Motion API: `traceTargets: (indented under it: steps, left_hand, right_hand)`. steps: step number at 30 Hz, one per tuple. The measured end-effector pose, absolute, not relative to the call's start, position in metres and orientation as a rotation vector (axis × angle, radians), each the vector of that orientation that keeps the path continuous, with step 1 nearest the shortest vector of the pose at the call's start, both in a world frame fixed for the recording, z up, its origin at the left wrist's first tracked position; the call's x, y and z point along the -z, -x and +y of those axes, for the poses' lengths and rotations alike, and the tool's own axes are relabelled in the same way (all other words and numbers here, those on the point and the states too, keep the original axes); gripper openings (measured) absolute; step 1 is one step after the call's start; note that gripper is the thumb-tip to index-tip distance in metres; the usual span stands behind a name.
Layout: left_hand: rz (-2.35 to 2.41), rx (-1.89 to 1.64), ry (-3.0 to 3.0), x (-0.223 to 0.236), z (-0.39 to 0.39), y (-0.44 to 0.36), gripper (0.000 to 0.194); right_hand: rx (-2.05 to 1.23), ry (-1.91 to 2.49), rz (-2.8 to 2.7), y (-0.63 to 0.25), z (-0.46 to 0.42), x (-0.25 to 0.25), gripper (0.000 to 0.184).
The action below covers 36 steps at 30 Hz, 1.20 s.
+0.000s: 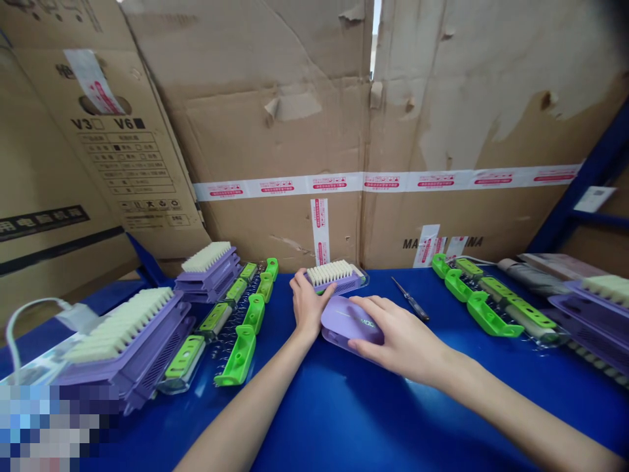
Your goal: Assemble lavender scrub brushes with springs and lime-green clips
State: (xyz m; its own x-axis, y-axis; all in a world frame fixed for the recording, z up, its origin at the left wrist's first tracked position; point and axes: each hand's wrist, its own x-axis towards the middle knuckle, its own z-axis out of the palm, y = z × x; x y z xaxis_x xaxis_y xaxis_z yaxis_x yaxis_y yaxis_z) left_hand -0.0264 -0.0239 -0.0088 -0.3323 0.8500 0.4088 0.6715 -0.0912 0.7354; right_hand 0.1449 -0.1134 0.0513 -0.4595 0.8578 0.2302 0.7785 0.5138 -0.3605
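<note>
My right hand [398, 334] is closed around a smooth purple rounded shell [346, 318] with pale lettering on its side. The shell is over the blue tabletop, in front of me. Just beyond it, my left hand [310, 303] is wrapped around the left end of a purple brush head [339, 278] with cream bristles facing up. A clear edge shows at the brush head's right end. Part of its underside is hidden by my left hand and the shell. A screwdriver [411, 300] lies on the table to the right of the shell.
On the left stand stacked purple brush heads [122, 334], beside a row of bright green brackets [240, 354] and green-topped clear parts [184, 360]. More green brackets [486, 314] and purple pieces [590, 314] lie at right. Cardboard [295, 137] walls the back; a white cable [19, 321] curves at left.
</note>
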Motion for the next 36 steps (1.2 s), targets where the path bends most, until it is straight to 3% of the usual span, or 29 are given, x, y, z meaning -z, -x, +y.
traceTargets:
  steps: [7,12,17,26,36]
  left_hand:
    - [2.054,-1.376,-1.631,0.006,-0.024,0.029,0.067]
    - [1.740,-1.588,-1.354,0.005,-0.019,0.036,0.045]
    - [1.651,-1.568,-1.506,0.009,-0.015,0.034,0.035]
    - [1.641,-1.505,-1.575,0.013,-0.012,0.035,0.028]
    - [1.684,-1.468,-1.607,0.011,-0.013,0.034,0.027]
  right_hand:
    - [-0.437,1.264,-2.345,-0.146,-0.114,-0.052,0.061]
    - [-0.616,1.280,-2.110,-0.161,-0.093,-0.053,0.050]
    - [-0.454,1.563,-1.834,-0.190,-0.058,-0.046,0.047]
    - [-0.164,2.012,-1.946,-0.175,-0.049,-0.044,0.086]
    - [-0.377,2.169,-2.046,-0.159,-0.031,-0.055,0.119]
